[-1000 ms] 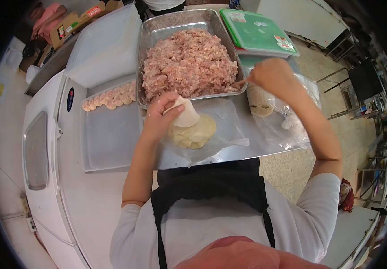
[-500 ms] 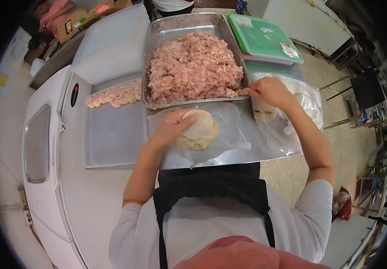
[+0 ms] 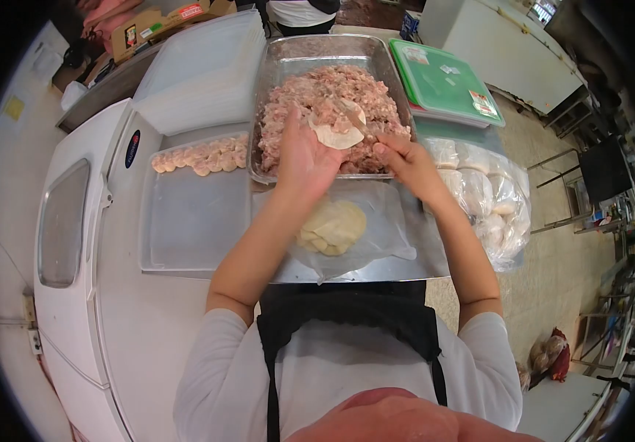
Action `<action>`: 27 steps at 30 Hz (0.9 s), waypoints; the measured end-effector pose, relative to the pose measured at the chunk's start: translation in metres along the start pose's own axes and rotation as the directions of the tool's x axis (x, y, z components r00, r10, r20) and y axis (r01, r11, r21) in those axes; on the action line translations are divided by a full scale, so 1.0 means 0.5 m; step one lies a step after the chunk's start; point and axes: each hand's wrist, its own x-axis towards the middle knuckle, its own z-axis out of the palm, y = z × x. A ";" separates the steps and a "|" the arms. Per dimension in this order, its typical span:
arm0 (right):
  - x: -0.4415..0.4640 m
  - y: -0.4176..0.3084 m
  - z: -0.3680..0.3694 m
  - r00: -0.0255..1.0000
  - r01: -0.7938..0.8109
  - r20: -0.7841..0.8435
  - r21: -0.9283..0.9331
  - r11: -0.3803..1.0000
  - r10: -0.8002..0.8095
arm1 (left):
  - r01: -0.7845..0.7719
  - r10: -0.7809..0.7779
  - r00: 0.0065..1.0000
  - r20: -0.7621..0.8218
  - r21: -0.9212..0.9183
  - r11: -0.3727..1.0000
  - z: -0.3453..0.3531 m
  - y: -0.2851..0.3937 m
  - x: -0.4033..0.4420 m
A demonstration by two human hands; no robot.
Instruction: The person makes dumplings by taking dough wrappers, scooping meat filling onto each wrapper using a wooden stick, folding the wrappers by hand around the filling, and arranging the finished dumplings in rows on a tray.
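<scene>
My left hand [image 3: 308, 158] is raised over the front of the metal tray [image 3: 258, 166], cupping a round dumpling wrapper [image 3: 339, 138] with some filling on it. Close by on the right, my right hand [image 3: 409, 166] has its fingers pinched together; what they grip is too small to make out. Pinkish minced meat [image 3: 310, 88] is heaped in the tray. In front of it, a stack of pale round wrappers [image 3: 332, 227] rests on a clear plastic sheet [image 3: 387, 236].
At left, a plastic tray [image 3: 196, 228] carries rows of filled dumplings [image 3: 199, 155] along its back. Stacked translucent trays [image 3: 199, 70] stand behind it. A green-lidded container [image 3: 442, 81] and bagged white packs [image 3: 483, 191] lie at right. Another person [image 3: 302, 15] stands beyond the table.
My left hand has lifted a wrapper from the stack and moved up over the meat tray. My right hand has come left and slightly down, towards the wrapper. Filling now shows on the wrapper.
</scene>
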 end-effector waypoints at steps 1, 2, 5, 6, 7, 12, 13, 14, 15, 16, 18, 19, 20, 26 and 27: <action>-0.003 0.010 0.012 0.993 0.106 -0.038 -0.078 0.991 -0.109 | -0.023 0.023 0.999 -0.029 -0.007 1.000 0.008 0.002 0.002; -0.001 0.017 0.007 0.957 0.272 -0.039 -0.231 0.934 -0.288 | -0.046 0.045 0.997 -0.059 -0.013 0.999 0.011 0.003 0.004; -0.005 -0.040 -0.043 0.972 0.235 0.142 -0.503 0.832 -0.189 | -0.033 0.020 0.995 -0.097 -0.138 0.990 -0.054 0.023 0.033; -0.013 -0.074 -0.051 0.980 0.199 0.143 -0.595 0.779 -0.141 | -0.057 0.048 0.994 -0.098 -0.096 0.994 -0.061 0.028 0.034; -0.028 -0.112 -0.055 0.986 0.165 0.138 -0.679 0.715 -0.096 | -0.083 0.078 0.992 -0.097 -0.053 0.995 -0.065 0.033 0.032; -0.031 -0.089 -0.014 0.954 0.283 0.118 -0.658 0.697 -0.276 | -0.117 0.107 0.976 -0.187 -0.041 0.992 -0.009 0.049 0.004; -0.020 -0.081 -0.024 0.946 0.311 0.145 -0.658 0.685 -0.290 | -0.115 0.110 0.979 -0.174 -0.022 0.993 -0.002 0.055 -0.001; -0.012 -0.077 -0.032 0.936 0.342 0.176 -0.658 0.670 -0.305 | -0.117 0.115 0.980 -0.160 -0.006 0.993 0.000 0.058 -0.004; -0.014 -0.100 -0.042 0.952 0.302 0.186 -0.711 0.635 -0.245 | -0.120 0.123 0.979 -0.164 0.029 0.992 -0.006 0.061 -0.001; -0.024 -0.141 -0.054 0.965 0.261 0.188 -0.759 0.596 -0.183 | -0.120 0.129 0.977 -0.167 0.067 0.991 -0.018 0.064 0.004; -0.029 -0.150 -0.042 0.961 0.271 0.191 -0.783 0.559 -0.198 | -0.114 0.132 0.975 -0.176 0.109 0.987 -0.027 0.063 0.008; -0.029 -0.125 -0.019 0.940 0.325 0.198 -0.763 0.559 -0.277 | -0.113 0.132 0.975 -0.180 0.112 0.987 -0.027 0.060 0.011; -0.030 -0.109 -0.008 0.914 0.378 0.202 -0.742 0.553 -0.353 | -0.111 0.131 0.974 -0.184 0.113 0.987 -0.027 0.057 0.014; -0.005 -0.072 -0.057 0.945 0.321 0.051 -0.322 0.891 -0.322 | -0.036 0.026 0.994 0.104 0.093 0.995 -0.081 0.073 0.015; -0.009 -0.078 -0.063 0.971 0.239 0.086 -0.282 0.929 -0.223 | -0.041 0.006 0.994 0.109 0.318 0.947 -0.074 0.079 0.001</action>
